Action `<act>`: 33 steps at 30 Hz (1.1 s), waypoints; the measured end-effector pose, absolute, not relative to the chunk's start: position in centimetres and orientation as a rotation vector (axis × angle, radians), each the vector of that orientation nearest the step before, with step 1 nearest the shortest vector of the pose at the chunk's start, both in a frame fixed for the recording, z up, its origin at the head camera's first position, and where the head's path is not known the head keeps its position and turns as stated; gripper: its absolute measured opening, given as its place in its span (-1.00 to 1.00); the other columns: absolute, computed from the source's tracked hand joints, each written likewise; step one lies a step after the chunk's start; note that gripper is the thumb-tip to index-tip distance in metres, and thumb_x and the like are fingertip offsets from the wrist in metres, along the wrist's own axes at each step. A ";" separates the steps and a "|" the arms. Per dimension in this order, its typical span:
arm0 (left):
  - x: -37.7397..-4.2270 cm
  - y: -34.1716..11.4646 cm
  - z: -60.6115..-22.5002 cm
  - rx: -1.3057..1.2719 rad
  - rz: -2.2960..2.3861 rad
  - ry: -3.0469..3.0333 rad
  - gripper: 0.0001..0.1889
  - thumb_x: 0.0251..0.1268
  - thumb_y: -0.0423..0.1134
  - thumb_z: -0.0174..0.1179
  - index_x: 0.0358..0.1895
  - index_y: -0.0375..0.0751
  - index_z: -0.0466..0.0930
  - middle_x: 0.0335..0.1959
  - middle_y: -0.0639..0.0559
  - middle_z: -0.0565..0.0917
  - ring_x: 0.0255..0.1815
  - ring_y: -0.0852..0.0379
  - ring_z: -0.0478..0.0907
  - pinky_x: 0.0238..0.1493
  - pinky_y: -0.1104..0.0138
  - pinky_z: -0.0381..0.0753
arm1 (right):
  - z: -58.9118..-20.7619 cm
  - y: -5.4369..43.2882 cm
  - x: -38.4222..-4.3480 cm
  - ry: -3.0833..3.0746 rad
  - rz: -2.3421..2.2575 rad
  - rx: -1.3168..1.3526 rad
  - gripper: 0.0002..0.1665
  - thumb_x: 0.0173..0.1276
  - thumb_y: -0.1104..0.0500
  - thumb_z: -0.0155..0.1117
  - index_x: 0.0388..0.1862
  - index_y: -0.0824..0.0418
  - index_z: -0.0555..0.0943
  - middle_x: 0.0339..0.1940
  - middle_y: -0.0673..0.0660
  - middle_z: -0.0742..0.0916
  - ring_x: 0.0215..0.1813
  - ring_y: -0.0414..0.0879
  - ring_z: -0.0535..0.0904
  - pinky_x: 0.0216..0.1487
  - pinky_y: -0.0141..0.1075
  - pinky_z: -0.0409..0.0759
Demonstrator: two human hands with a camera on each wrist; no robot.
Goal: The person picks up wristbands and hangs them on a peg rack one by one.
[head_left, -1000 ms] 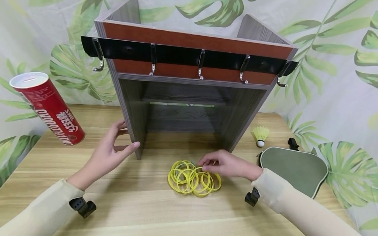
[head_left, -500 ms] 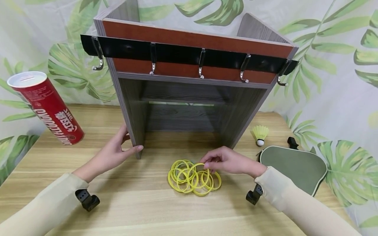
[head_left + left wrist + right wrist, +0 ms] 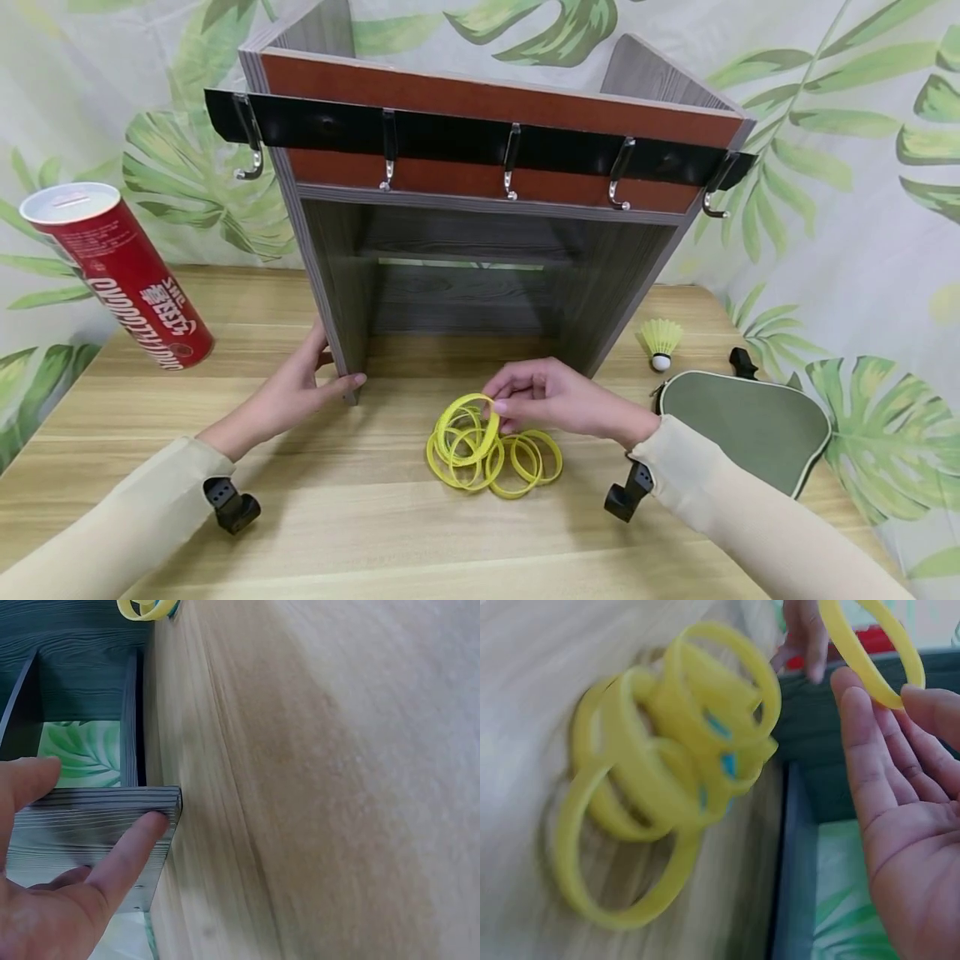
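Observation:
My right hand [image 3: 562,400] pinches one thin yellow ring [image 3: 855,656] between thumb and fingertips. In the head view that ring stands tilted over a loose pile of several more yellow rings [image 3: 622,750] on the table; bits of blue show among them in the right wrist view. My left hand [image 3: 296,396] holds the lower left side panel [image 3: 90,825] of a grey wooden rack, thumb at the front edge and other fingers partly hidden behind the outer side. Across the rack's red-brown front runs a black rail [image 3: 450,137] with several metal hooks [image 3: 510,171].
On the left a red canister [image 3: 138,283] with a white lid stands upright. A yellow shuttlecock [image 3: 662,342] and a green zipped case [image 3: 742,425] lie to the right on the wooden table [image 3: 375,542]. Behind hangs a leaf-print cloth [image 3: 810,250].
My right hand has lifted one ring up from the pile and moved a little left and away from me. The left hand has closed in on the rack's side panel.

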State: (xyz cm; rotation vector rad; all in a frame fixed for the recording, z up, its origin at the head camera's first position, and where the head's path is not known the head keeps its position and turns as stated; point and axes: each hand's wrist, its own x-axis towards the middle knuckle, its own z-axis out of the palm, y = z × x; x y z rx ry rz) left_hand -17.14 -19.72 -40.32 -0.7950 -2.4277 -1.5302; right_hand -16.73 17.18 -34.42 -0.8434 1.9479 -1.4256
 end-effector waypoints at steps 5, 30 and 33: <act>-17.3 -19.6 -40.6 -0.810 -1.529 -2.423 0.11 0.26 -0.61 0.33 0.75 -0.03 -0.17 0.73 -0.23 0.01 0.46 0.51 0.27 0.24 0.70 0.39 | -32.9 15.2 -16.3 1.945 -1.542 -0.833 -0.72 0.52 0.36 0.23 0.14 0.47 0.61 -0.07 0.31 0.81 -0.14 -0.09 0.80 0.03 0.04 0.76; -17.0 -19.9 -41.0 -0.819 -1.521 -2.435 0.05 0.27 -0.61 0.28 0.73 -0.11 -0.13 0.62 -0.33 0.18 0.39 0.60 0.25 0.26 0.72 0.34 | -23.3 3.2 -14.3 1.523 -2.157 -0.816 -0.70 0.54 0.47 0.13 0.19 0.49 0.51 0.27 0.56 0.65 0.09 -0.06 0.78 0.22 -0.11 0.71; -17.2 -20.0 -41.1 -0.834 -1.514 -2.426 0.06 0.27 -0.62 0.26 0.73 -0.07 -0.14 0.63 -0.32 0.16 0.40 0.58 0.27 0.26 0.72 0.36 | -22.5 2.3 -14.3 1.461 -2.224 -0.791 -0.69 0.55 0.48 0.10 0.22 0.49 0.48 0.31 0.58 0.61 0.25 0.20 0.72 0.27 -0.10 0.67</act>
